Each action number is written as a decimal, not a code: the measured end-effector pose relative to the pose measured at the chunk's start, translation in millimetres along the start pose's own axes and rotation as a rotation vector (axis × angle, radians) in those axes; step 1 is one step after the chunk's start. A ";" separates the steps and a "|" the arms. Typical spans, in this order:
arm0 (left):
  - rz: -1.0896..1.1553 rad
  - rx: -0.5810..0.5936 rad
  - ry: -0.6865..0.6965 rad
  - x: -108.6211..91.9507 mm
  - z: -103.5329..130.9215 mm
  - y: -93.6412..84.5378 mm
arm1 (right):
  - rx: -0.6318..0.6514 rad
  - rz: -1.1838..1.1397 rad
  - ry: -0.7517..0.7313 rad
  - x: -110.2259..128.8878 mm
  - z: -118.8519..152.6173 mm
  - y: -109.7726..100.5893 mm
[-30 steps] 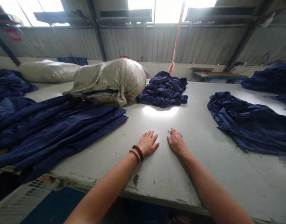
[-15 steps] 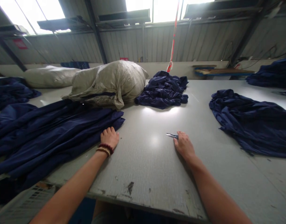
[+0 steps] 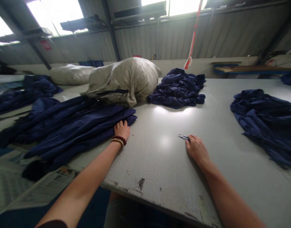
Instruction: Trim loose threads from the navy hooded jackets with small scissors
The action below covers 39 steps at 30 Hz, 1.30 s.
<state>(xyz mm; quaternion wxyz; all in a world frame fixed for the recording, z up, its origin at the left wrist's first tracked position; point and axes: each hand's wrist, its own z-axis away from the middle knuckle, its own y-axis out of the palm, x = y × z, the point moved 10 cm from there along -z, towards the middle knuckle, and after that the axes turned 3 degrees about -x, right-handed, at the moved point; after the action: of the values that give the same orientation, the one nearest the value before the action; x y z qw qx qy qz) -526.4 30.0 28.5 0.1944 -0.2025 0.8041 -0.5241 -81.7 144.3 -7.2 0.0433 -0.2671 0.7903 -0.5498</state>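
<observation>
Left hand [image 3: 122, 129]: at the right end of the long navy cloth [image 3: 76, 126], the fingers close together and bent over its near edge; I can't tell from here whether they pinch it or just rest on it.
Left wrist: two beaded bracelets [image 3: 119, 140], one dark red, one pale.
Long navy cloth: on the left of the bench [image 3: 164, 171], in lengthwise folds; its long axis runs left to right, slanting away, with the narrower end pointing right and slightly far, and the near-left part hanging over the bench edge.
Right hand [image 3: 197, 148]: low over the bench, right of the middle, the fingers narrow and closed around the pointed metal tool [image 3: 183, 137].
Pointed metal tool: its long axis lies mostly left to right, bright tip pointing left and slightly far, back end hidden in the hand; tip well apart from the long navy cloth.
Far middle: a bulging pale sack [image 3: 133, 77], with a crumpled navy heap [image 3: 177, 88] just to its right.
Right side: another navy pile [image 3: 269, 123], well apart from the right hand.
Below, near left: a pale plastic crate [image 3: 38, 190], partly under the hanging cloth.
</observation>
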 end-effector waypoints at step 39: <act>-0.107 -0.113 0.006 200.6 72.4 -126.1 | 0.091 -0.475 -0.827 458.5 -91.8 62.1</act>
<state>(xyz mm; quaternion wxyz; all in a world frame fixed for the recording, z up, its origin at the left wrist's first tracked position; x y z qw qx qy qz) -642.0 -178.0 97.4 0.1517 -0.2543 0.8211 -0.4880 -529.5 22.3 76.7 0.2390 -0.6344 0.5990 -0.4262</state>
